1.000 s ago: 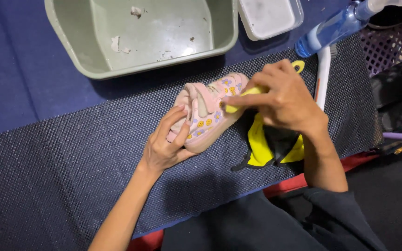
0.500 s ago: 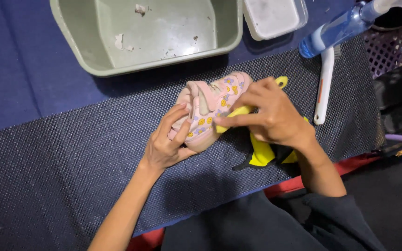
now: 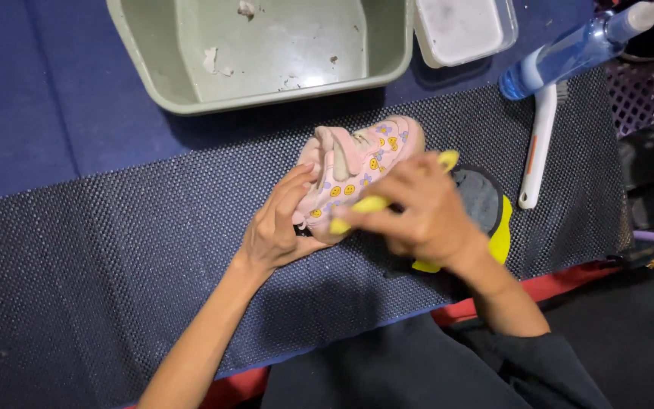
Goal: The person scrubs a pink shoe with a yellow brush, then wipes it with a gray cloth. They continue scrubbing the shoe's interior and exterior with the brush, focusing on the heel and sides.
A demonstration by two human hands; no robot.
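Note:
A small pink shoe [image 3: 361, 163] with yellow face prints lies on a dark mesh mat [image 3: 115, 257]. My left hand [image 3: 278, 223] cups the shoe's heel end from the left. My right hand [image 3: 418, 208] is closed around a yellow-handled brush [image 3: 369, 204] and presses it against the shoe's side. Under my right wrist a yellow and grey cloth [image 3: 486, 204] lies on the mat.
A grey-green plastic basin [image 3: 153, 68] with wet scraps sits at the back. A white lidded tub [image 3: 463, 26] stands to its right. A blue spray bottle [image 3: 569, 53] and a white brush [image 3: 539, 144] lie at the right, beside a purple basket [image 3: 649, 91].
My right hand has slid left and down along the shoe with the yellow brush. The grey part of the cloth has come into sight. My left hand keeps its hold.

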